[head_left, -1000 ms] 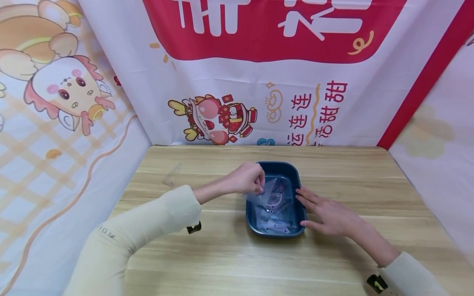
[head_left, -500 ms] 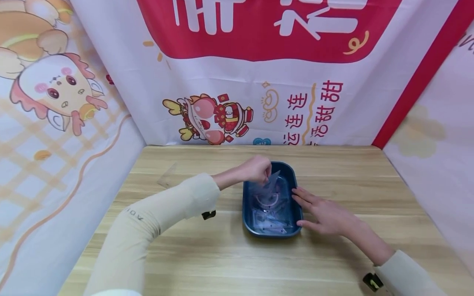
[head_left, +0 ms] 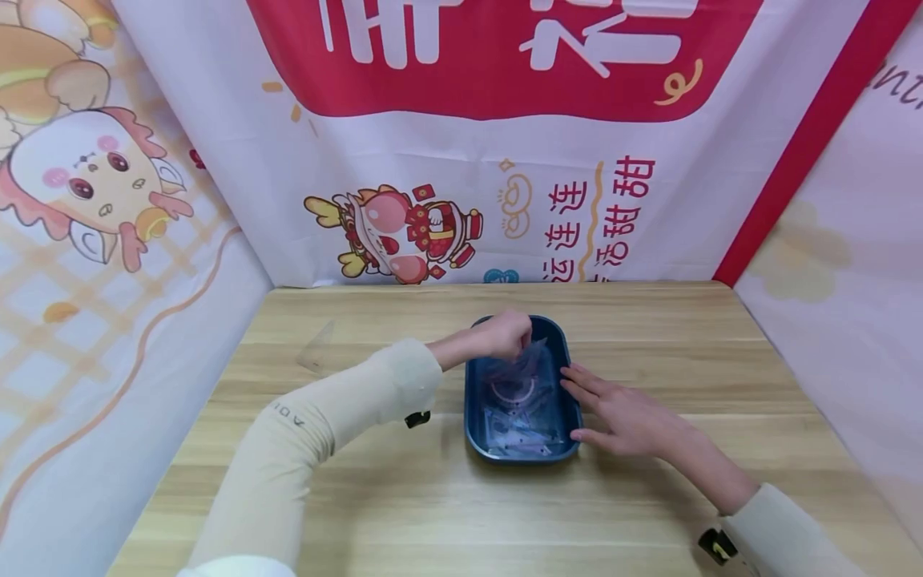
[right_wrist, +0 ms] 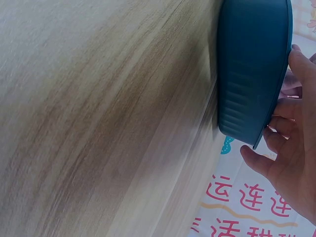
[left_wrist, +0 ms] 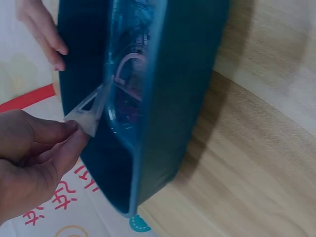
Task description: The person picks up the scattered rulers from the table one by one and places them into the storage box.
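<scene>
My left hand [head_left: 507, 335] reaches over the far left part of a dark blue rectangular box [head_left: 574, 405]. Between thumb and fingers it pinches a clear set square [left_wrist: 90, 114] by one edge, its point tilted down into the box. Inside lie several clear plastic pieces, among them a protractor with a pinkish arc [left_wrist: 129, 60]. On the box's right rim rest the outstretched fingers of my right hand [head_left: 629, 418]. The right wrist view shows that hand [right_wrist: 291, 148] with its fingertips at the rim, against the box's outer wall.
Another clear, triangular piece [head_left: 314, 349] lies on the wooden table [head_left: 404, 497] at the back left. A printed cloth [head_left: 447, 144] hangs behind the table, with patterned cloths at both sides.
My left hand has moved right and over the box, carrying the set square from the left rim to inside the walls. My right hand stays on the rim.
</scene>
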Tool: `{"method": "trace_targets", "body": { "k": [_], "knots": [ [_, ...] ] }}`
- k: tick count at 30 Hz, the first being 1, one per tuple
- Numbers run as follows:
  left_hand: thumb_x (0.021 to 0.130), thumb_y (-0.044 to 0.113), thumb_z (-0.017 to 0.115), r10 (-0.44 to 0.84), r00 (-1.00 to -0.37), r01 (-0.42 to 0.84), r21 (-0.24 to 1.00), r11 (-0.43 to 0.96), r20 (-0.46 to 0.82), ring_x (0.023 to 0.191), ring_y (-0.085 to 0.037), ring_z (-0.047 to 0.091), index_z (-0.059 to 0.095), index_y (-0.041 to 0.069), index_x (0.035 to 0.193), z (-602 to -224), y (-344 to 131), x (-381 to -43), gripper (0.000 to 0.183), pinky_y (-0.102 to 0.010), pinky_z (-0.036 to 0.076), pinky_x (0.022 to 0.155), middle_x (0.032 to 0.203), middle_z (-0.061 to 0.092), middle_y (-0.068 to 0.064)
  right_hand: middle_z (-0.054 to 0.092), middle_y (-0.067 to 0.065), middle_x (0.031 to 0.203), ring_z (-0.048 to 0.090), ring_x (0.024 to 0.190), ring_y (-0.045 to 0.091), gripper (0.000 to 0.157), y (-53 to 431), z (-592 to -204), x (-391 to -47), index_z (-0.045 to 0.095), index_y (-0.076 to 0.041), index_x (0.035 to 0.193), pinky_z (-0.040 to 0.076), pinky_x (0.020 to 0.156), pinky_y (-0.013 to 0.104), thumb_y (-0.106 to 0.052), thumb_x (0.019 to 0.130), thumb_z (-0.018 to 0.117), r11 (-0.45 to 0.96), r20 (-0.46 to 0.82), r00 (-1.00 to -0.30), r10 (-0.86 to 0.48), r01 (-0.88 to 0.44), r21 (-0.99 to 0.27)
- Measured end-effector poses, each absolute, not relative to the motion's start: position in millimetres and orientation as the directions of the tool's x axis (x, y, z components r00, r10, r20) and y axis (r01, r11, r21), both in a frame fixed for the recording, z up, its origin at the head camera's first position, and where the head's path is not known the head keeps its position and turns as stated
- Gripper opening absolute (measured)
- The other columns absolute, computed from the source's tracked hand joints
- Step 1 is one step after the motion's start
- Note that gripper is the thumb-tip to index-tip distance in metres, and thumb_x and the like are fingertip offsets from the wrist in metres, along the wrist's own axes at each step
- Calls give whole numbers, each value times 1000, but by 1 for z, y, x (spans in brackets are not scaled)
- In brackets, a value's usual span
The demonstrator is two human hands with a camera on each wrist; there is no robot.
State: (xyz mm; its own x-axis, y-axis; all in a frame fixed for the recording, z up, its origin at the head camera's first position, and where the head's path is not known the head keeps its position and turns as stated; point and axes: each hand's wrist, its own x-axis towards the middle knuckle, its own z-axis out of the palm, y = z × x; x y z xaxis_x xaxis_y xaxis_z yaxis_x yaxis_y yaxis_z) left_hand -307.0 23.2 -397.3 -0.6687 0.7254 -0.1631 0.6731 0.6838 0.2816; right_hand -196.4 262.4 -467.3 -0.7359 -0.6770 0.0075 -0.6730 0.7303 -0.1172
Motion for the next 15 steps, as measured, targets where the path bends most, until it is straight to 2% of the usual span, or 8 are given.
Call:
{"method": "trace_targets", "body": {
  "k": [3,5,7,9,10,12,15],
  "knots": [
    [83,-13,57,717,-674,674,251,695,-177,67,-13,37,67,0,81,-404,18,-308,16,-21,33,61,73,55,-3,28,11,164,33,149,29,79,259,-467,-197,39,-7,152,45,109,49,-57,94,58,731,4,-736,-677,-673,-118],
    [83,-11,59,708,-688,672,229,704,-159,71,-11,43,68,3,87,-407,15,-309,16,-20,40,64,77,57,-1,29,12,164,35,148,30,78,258,-467,-197,40,-7,152,46,109,50,-56,94,59,726,11,-732,-681,-677,-118],
    [85,-8,61,706,-691,673,219,707,-155,75,-14,50,68,2,91,-408,10,-309,15,-22,47,69,79,59,-3,30,13,163,36,147,31,77,257,-466,-197,41,-5,151,46,108,50,-54,94,61,722,22,-729,-684,-681,-122],
    [86,-4,63,707,-693,675,221,704,-140,86,-16,62,72,1,103,-406,5,-309,19,-27,55,80,91,69,-6,31,14,162,38,146,32,77,257,-465,-196,42,-5,150,46,108,51,-53,93,62,721,26,-729,-684,-681,-127],
    [86,-2,65,709,-694,676,226,702,-128,94,-18,65,72,0,108,-405,2,-308,23,-29,56,86,98,72,-7,31,14,162,38,146,32,77,257,-464,-196,42,-5,150,46,108,51,-53,93,62,722,24,-730,-683,-680,-132],
    [88,2,65,711,-693,672,246,698,-125,100,-22,67,70,-2,112,-402,-5,-305,24,-33,56,90,104,73,-11,30,13,163,37,147,31,78,257,-464,-196,42,-6,151,46,108,51,-54,93,61,728,13,-735,-678,-673,-130],
    [91,5,65,695,-709,646,283,709,-122,101,-24,66,68,-2,116,-395,-18,-300,26,-35,56,92,108,72,-13,28,12,164,34,148,31,79,257,-463,-195,40,-6,152,44,110,51,-56,94,60,739,-11,-744,-668,-661,-132]
  ]
}}
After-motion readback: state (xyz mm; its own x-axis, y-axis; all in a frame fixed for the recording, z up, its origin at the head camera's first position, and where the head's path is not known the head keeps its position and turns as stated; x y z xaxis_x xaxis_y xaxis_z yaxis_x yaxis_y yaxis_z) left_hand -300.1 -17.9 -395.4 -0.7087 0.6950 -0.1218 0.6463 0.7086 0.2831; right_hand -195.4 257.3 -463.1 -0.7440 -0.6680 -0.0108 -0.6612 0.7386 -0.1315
